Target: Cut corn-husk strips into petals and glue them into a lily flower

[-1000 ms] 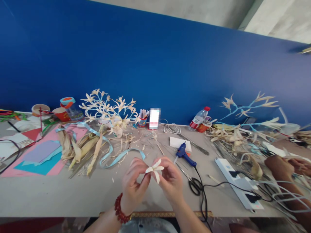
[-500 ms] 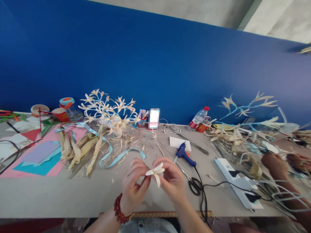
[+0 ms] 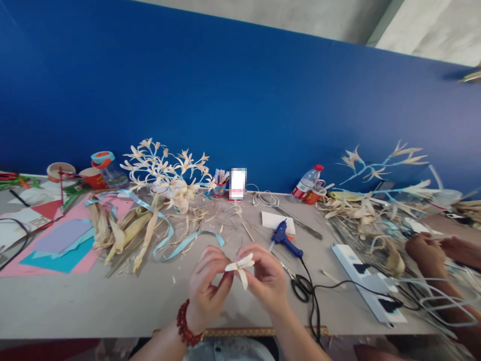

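Near the front of the table, both hands pinch one small cream flower with narrow petals, which looks made of corn husk. My left hand, with a red bead bracelet on its wrist, is closed on the flower's left side. Opposite it, my right hand grips the flower between thumb and fingers. The petals face up and toward me; the flower's base is hidden by my fingers. A light blue ribbon lies just beyond my left hand. To the right of my hands are black-handled scissors and a blue glue gun.
A spray of cream flowers stands at the back left, beside dried husks and coloured paper. A power strip with cables lies to the right. Past it, another person's hands work among wires. A bottle leans at the back.
My hands and the flower stay almost in place. At the far right, the other person's hands have shifted slightly and come closer together.
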